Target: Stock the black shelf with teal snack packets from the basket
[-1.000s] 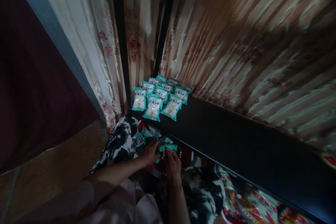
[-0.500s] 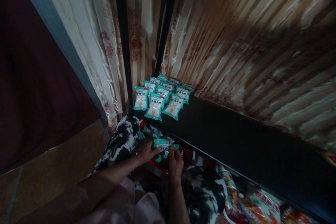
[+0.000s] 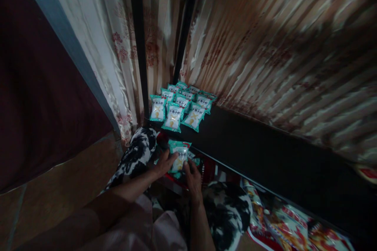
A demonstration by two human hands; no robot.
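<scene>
A teal and white snack packet (image 3: pixel 178 160) is upright between my hands, its printed front facing me. My left hand (image 3: pixel 165 163) grips its left side, thumb across the front. At its lower right edge, my right hand (image 3: pixel 193 176) holds it with the thumb on the front. Beneath it, a red container (image 3: pixel 183 184) with more teal packets is partly hidden by my hands. Several matching packets (image 3: pixel 173 117) stand in rows at the left end of a black shelf (image 3: pixel 250 141).
Pleated curtains (image 3: pixel 265 55) hang behind the shelf, with dark posts (image 3: pixel 139 39) at its left corner. Below the shelf at the lower right, a red tray (image 3: pixel 262 239) bears colourful larger bags (image 3: pixel 291 223). My patterned trouser legs flank the container.
The held packet has been raised and turned from lying tilted to upright, front showing. My right hand has shifted slightly left and now grips its edge.
</scene>
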